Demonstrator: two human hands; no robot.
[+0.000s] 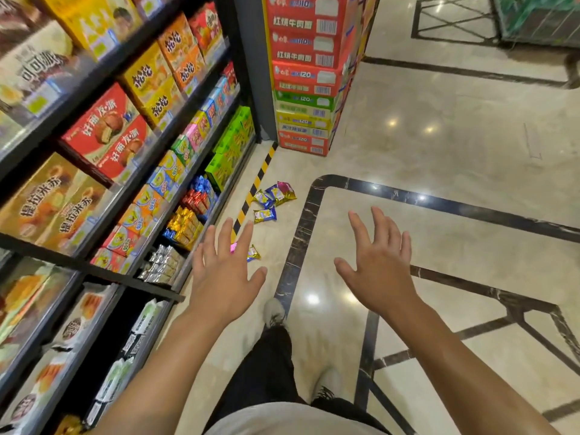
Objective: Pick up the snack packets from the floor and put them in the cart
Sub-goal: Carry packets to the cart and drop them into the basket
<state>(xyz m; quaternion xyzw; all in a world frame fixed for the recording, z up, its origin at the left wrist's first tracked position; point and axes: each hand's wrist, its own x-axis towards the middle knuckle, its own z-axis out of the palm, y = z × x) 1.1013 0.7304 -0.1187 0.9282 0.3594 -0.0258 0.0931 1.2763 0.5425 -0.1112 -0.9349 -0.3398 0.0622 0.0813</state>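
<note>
Several small snack packets lie on the shiny floor beside the shelf base. A cluster of blue, yellow and pink packets [276,193] sits furthest away, and a single blue and yellow packet [265,215] lies just in front of it. A pink and gold packet [253,253] lies nearest, partly hidden behind my left hand [223,271]. Both hands are stretched forward above the floor with fingers spread and hold nothing. My right hand [378,265] hovers to the right of the packets. No cart can be made out for certain.
Stocked shelves [94,183] of snack boxes run along the left. A stack of red, green and yellow cartons [309,89] stands ahead beside a grey pillar. Yellow and black hazard tape [255,183] lines the shelf base. A green mesh structure [539,17] is at the top right.
</note>
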